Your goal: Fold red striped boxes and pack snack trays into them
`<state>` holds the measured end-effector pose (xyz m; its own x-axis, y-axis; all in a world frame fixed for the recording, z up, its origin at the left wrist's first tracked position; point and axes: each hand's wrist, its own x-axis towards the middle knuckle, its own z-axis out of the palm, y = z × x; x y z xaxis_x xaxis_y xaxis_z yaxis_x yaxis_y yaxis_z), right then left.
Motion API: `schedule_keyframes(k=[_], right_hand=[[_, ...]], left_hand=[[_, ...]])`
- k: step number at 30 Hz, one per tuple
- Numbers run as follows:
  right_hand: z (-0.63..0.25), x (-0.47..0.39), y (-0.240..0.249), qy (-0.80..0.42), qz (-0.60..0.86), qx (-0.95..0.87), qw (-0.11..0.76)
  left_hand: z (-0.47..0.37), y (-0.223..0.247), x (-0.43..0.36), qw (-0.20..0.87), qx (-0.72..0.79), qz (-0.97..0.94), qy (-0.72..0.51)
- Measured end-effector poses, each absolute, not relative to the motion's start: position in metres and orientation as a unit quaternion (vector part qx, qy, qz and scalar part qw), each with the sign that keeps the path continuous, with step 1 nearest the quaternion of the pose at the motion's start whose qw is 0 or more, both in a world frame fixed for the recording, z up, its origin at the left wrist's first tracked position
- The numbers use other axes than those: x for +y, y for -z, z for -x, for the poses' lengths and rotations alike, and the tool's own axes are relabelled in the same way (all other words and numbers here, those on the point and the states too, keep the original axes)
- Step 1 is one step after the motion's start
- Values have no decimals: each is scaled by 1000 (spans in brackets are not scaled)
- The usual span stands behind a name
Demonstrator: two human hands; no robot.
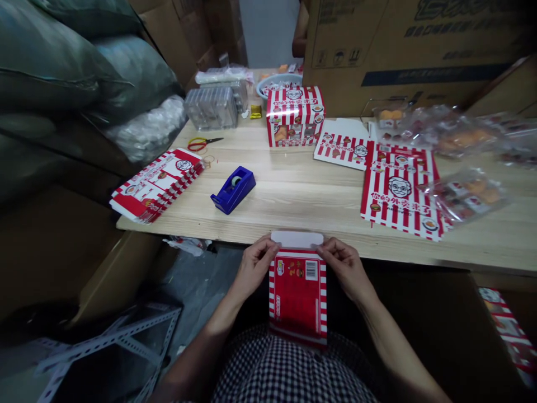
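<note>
A red carton (297, 296) with striped edges and a barcode lies over the lap, its white end flap (297, 239) pointing at the table. My left hand (257, 263) pinches the carton's upper left corner beside the flap. At the upper right corner, my right hand (342, 263) pinches it the same way. Just beyond the table's front edge stands a blue tape dispenser (233, 191). Farther back is an assembled striped box (295, 117) with windows.
Folded cartons (155, 187) are stacked left on the table (285, 196), near scissors (203, 143). Right are flat striped cartons (400, 193) and clear bags of toys (472, 193). Behind stand clear cases (212, 108), a bowl (263, 88) and a large cardboard box (403, 50).
</note>
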<state>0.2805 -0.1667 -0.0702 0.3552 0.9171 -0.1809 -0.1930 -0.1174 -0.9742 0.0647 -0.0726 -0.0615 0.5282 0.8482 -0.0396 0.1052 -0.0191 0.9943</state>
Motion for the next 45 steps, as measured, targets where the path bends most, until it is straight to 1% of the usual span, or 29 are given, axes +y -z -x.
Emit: schedule_keyframes(k=[3, 6, 9, 16, 20, 27, 34, 38, 43, 45], right_hand=[[-274, -162, 79, -468, 582, -282, 602], [-267, -157, 82, -444, 572, -247, 645], [-264, -154, 78, -463, 545, -196, 670], [-273, -154, 75, -592, 488, -201, 609], [-272, -152, 77, -585, 462, -164, 646], [-277, -146, 70, -620, 465, -203, 598], [-275, -153, 81, -566, 482, -222, 631], [-279, -164, 84, -585, 466, -247, 615], [-289, -174, 76, -624, 444, -295, 571], [-293, -173, 70, -618, 464, -320, 548]], left_hand=[[-68, 71, -75, 632, 392, -582, -329], [-72, 76, -72, 693, 386, -486, -367], [-75, 78, -63, 733, 374, -438, -360], [-80, 73, -55, 812, 315, -380, -311], [-87, 77, -56, 806, 307, -399, -312], [-89, 81, -50, 803, 325, -403, -296], [-82, 83, -49, 799, 301, -435, -287], [-79, 83, -54, 797, 270, -471, -264], [-79, 74, -54, 723, 292, -583, -230], [-80, 68, -50, 721, 285, -598, -205]])
